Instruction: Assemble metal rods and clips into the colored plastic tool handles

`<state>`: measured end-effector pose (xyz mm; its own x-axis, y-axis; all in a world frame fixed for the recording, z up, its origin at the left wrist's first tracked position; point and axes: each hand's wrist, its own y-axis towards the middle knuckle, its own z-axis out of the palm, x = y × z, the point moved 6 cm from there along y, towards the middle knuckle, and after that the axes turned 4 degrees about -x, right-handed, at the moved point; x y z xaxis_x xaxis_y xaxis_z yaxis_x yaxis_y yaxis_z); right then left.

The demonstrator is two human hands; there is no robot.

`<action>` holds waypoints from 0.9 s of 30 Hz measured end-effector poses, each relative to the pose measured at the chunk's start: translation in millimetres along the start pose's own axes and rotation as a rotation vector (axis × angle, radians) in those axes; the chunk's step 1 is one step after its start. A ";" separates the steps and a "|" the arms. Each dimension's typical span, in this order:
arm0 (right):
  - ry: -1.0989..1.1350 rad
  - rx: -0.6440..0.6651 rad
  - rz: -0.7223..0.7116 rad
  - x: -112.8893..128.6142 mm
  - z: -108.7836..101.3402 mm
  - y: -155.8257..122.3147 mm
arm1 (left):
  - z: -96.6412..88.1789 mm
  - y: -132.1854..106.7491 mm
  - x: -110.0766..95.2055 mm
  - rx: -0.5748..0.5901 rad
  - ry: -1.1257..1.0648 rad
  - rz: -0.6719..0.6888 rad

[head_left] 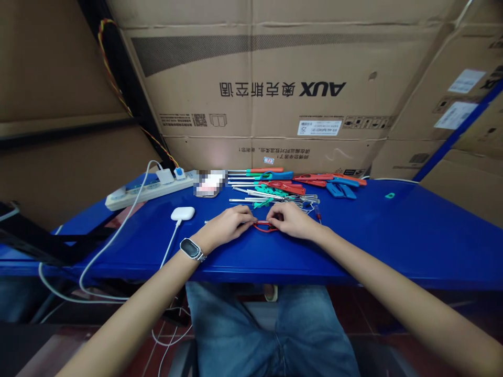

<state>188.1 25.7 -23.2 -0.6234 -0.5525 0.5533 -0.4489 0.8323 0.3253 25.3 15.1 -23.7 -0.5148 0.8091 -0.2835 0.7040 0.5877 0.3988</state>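
Note:
Both hands meet over the near middle of the blue table [365, 230], closed on one red stick lighter [262, 223]. My left hand [232, 224], with a watch on its wrist, pinches the lighter's left part; a thin metal tip pokes out left of the fingers. The fingers of my right hand [290, 220] are bent round its right end and hide most of it. A red loop of the handle shows between and below the hands. Just beyond them lie metal lighter tubes [251, 199] and small green plastic parts [271, 191].
Several stick lighters in red, blue and green, such as a blue handle [346, 190], lie along the back. On the left are a white power strip [153, 191], a cabled white earbud case [183, 213] and a blurred phone [210, 184]. A cardboard wall [275, 57] rises behind.

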 end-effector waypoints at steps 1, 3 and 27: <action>-0.007 0.006 -0.001 -0.4 -0.6 0.1 | 0.2 0.8 0.5 -0.001 -0.011 -0.002; -0.023 0.024 -0.008 -2.0 -1.7 0.6 | 0.7 2.9 1.4 -0.009 -0.053 -0.015; -0.023 -0.004 -0.086 -16.9 -2.1 -1.1 | 1.0 0.8 9.5 -0.043 -0.140 -0.063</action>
<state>200.5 34.2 -31.3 -0.5968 -0.6230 0.5056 -0.4988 0.7817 0.3745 21.4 23.2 -26.9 -0.4818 0.7655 -0.4265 0.6498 0.6386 0.4123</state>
